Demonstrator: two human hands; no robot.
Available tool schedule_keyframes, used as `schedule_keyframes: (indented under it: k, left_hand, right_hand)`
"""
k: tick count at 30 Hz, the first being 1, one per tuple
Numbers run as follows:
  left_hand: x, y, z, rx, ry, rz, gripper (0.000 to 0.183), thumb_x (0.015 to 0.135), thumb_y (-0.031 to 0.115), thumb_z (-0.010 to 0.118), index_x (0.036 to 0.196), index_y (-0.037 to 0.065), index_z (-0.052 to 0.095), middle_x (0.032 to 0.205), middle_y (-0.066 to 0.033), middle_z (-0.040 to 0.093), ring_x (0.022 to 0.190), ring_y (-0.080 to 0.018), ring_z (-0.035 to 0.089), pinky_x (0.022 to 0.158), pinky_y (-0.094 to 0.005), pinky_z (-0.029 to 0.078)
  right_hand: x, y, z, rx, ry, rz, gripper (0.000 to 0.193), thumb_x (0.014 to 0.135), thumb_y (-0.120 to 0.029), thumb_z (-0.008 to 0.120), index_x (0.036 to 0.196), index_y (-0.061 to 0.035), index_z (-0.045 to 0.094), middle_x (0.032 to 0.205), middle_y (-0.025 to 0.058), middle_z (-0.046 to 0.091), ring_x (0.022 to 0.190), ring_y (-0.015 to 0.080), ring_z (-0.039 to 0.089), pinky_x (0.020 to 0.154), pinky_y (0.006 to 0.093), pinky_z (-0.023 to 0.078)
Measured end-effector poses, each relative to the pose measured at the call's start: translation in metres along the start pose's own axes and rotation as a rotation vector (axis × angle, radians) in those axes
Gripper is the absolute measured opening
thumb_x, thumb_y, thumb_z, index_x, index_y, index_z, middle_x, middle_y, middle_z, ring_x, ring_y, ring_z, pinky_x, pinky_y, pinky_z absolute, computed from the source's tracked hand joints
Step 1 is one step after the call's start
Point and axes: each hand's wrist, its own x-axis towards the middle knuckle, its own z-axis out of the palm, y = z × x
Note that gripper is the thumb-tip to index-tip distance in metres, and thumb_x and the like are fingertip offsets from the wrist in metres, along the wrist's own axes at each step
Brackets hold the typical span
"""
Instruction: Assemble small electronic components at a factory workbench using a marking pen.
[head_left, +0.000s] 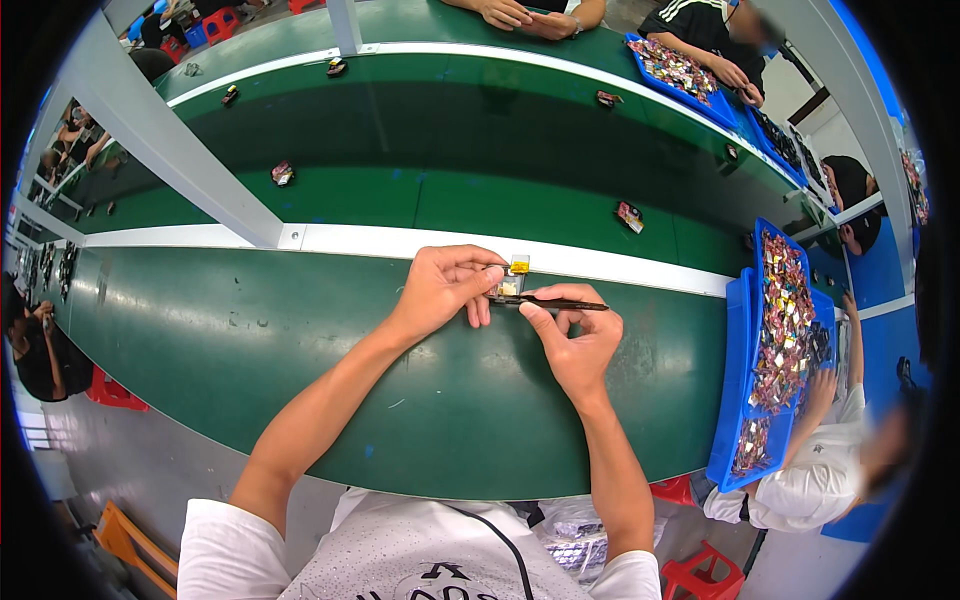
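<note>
Over the green worktop (420, 380), my left hand (442, 288) pinches a small electronic assembly between thumb and fingers. The assembly (510, 286) has a pale face, and a yellow-labelled piece (520, 265) stands up at its far edge. In my right hand (582, 348) is a pair of black tweezers (568, 304), held nearly level with the tips pointing left. Those tips meet the near side of the assembly; whether they grip any part is too small to tell. Fingers partly cover the assembly.
Blue trays (735, 380) heaped with small coloured parts (782, 320) stand on the right, beside a seated co-worker (815, 460). Beyond a white rail (380, 240), a green belt carries scattered small assemblies (629, 216). A white post (190, 140) rises at left. Other people sit across.
</note>
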Motion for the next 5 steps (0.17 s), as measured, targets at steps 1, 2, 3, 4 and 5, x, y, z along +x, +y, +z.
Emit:
schedule_keyframes:
  k: [1,2,3,4,5]
  left_hand:
    - [0.0001,-0.0002,0.0004,-0.01,0.0,-0.005,0.022,0.099,0.008,0.068,0.113,-0.009,0.07,0.076,-0.0125,0.072,0.054,-0.0155,0.068,0.046,-0.0267,0.053]
    - [0.0003,-0.0008,0.0005,-0.021,0.0,-0.011,0.022,0.099,0.008,0.068,0.113,-0.009,0.07,0.077,-0.0129,0.072,0.054,-0.0159,0.068,0.046,-0.027,0.053]
    - [0.0002,-0.0013,0.0001,-0.021,0.001,-0.011,0.022,0.099,0.008,0.068,0.113,-0.009,0.07,0.077,-0.0129,0.072,0.054,-0.0159,0.068,0.046,-0.027,0.053]
    - [-0.0001,-0.0018,-0.0003,-0.006,-0.004,-0.017,0.022,0.099,0.008,0.067,0.113,-0.009,0.07,0.078,-0.0137,0.072,0.054,-0.0167,0.068,0.046,-0.027,0.053]
    - [-0.0007,-0.0022,-0.0007,0.008,-0.01,-0.024,0.022,0.099,0.008,0.067,0.114,-0.008,0.07,0.079,-0.0144,0.073,0.054,-0.0175,0.068,0.046,-0.0269,0.054]
  right_hand:
    - [0.0,0.0004,-0.0003,-0.001,-0.012,-0.022,0.012,0.078,0.003,0.084,0.086,0.0019,0.076,0.087,0.0033,0.077,0.047,0.0017,0.039,0.046,0.0224,0.031]
    - [-0.0002,0.0001,0.0,-0.001,-0.012,-0.021,0.012,0.078,0.003,0.084,0.086,0.0019,0.076,0.087,0.0033,0.077,0.047,0.0017,0.039,0.046,0.0224,0.031]
    - [-0.0005,-0.001,0.0004,-0.019,-0.02,-0.037,0.013,0.078,0.003,0.084,0.088,0.0015,0.076,0.088,0.0033,0.077,0.047,0.0015,0.039,0.046,0.0223,0.031]
    - [-0.0006,-0.002,0.0011,-0.037,-0.027,-0.053,0.014,0.078,0.003,0.084,0.089,0.001,0.076,0.088,0.0034,0.078,0.047,0.0014,0.04,0.046,0.0221,0.031]
    - [-0.0011,-0.0032,0.0022,-0.025,-0.027,-0.045,0.011,0.078,0.003,0.084,0.086,0.0013,0.076,0.093,0.0046,0.078,0.046,0.0015,0.04,0.046,0.0219,0.031]
